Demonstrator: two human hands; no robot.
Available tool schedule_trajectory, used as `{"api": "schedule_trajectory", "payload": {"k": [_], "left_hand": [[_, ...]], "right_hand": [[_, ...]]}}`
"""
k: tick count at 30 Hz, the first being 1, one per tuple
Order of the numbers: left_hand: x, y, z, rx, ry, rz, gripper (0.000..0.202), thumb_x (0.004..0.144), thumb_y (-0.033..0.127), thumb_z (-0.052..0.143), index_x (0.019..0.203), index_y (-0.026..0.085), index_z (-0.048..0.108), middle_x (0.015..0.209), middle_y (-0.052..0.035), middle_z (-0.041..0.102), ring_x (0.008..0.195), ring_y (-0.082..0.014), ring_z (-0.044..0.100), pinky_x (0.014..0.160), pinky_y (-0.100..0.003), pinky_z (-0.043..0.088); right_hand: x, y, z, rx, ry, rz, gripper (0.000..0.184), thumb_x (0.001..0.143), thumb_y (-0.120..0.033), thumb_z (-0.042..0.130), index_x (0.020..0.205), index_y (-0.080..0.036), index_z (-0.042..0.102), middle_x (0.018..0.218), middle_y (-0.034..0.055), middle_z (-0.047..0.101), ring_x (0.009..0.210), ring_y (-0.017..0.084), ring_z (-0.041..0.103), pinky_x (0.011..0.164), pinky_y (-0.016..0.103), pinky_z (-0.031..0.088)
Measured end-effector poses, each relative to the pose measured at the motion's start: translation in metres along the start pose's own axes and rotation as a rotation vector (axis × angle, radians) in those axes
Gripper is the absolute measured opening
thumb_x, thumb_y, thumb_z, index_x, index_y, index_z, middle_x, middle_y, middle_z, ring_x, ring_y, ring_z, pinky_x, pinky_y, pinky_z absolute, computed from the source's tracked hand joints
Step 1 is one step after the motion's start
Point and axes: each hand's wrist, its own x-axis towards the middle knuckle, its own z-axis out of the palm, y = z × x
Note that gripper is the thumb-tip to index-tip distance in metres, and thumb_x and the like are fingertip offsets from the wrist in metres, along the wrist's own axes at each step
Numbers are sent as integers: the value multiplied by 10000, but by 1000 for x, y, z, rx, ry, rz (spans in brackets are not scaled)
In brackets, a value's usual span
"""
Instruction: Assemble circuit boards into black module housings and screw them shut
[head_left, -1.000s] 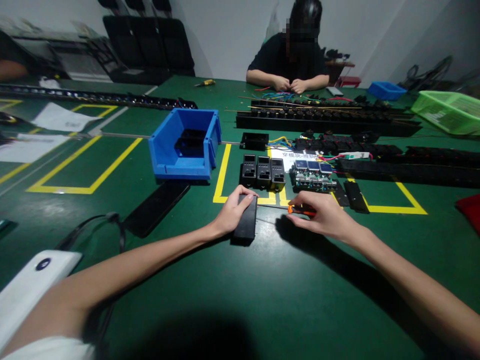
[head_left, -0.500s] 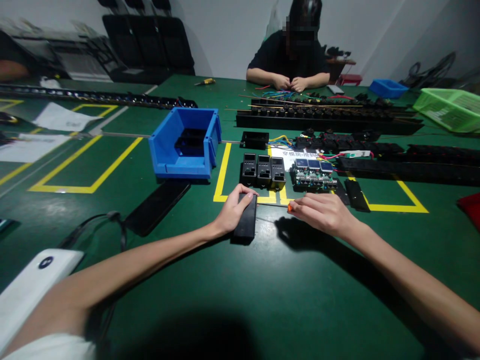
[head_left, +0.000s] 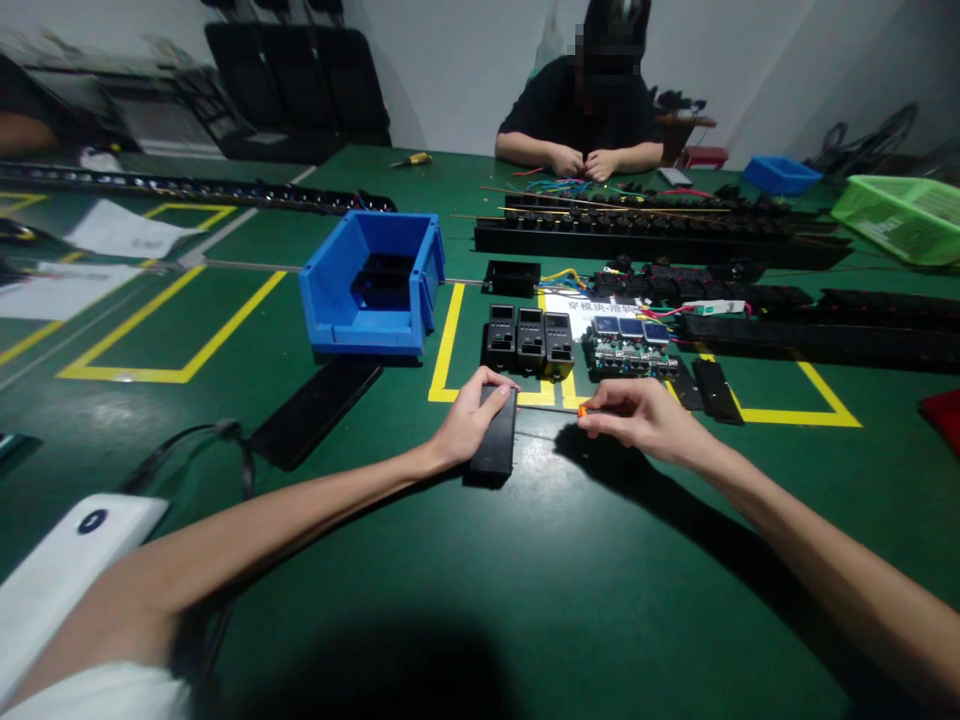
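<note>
My left hand [head_left: 472, 420] is closed around a black rectangular housing [head_left: 493, 447] on the green table, its thumb over the top end. My right hand [head_left: 637, 415] grips a screwdriver by its orange handle [head_left: 582, 411], mostly between thumb and fingertips. The thin shaft points left, with its tip at the right side of the housing near my left thumb; the exact contact is too small to make out. Just beyond my hands stand three black module cases [head_left: 530, 338]. Right of them lies a green circuit board [head_left: 634, 348] with small screens.
A blue bin [head_left: 367, 335] with black parts stands left of the cases, a black phone-like slab [head_left: 319, 412] before it. Black rails [head_left: 660, 240] with wires lie farther back. Across the table a person [head_left: 577, 110] works with both hands. A white device [head_left: 75, 560] lies near left.
My right hand's fingers have shifted on the screwdriver handle, spreading from a tighter wrap to a looser fingertip hold. My left hand and the housing stay in place.
</note>
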Motion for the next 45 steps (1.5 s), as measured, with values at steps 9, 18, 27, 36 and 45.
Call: {"api": "schedule_trajectory", "payload": {"k": [9,18,27,36,45], "left_hand": [[0,0,-1,3,-31,-5,227,946,380,492,966,172,580,1007,-58,634,966,-192,584,920,-330,430],[-1,-2,-1,8,-30,-6,238,933,390,500,960,171,588,1008,-60,641,967,-194,587,922,-329,430],[-1,0,0,1,-4,4,215,927,373,505,938,172,580,982,-60,636,959,-200,587,926,-347,433],[-1,0,0,8,-8,3,210,931,364,501,952,170,579,992,-59,630,964,-193,584,933,-338,430],[-1,-1,-1,-4,-16,-14,226,939,380,500,968,169,575,999,-55,629,958,-190,583,914,-325,434]], "right_hand": [[-1,-2,1,-213,62,-127,284,789,-433,709,798,-162,627,757,45,689,649,146,619,564,254,478],[-6,1,-5,-911,152,-624,179,958,-255,514,882,-189,662,777,67,685,684,162,617,560,260,412],[-4,4,-3,-882,118,-583,223,973,-275,502,941,-149,683,789,86,706,670,172,645,576,274,445],[-2,-3,-1,-257,-52,-151,306,912,-440,585,846,-151,664,713,48,688,631,149,623,567,254,450],[-1,6,4,-384,80,-194,179,800,-308,701,879,-173,615,812,43,689,702,163,637,602,262,478]]}}
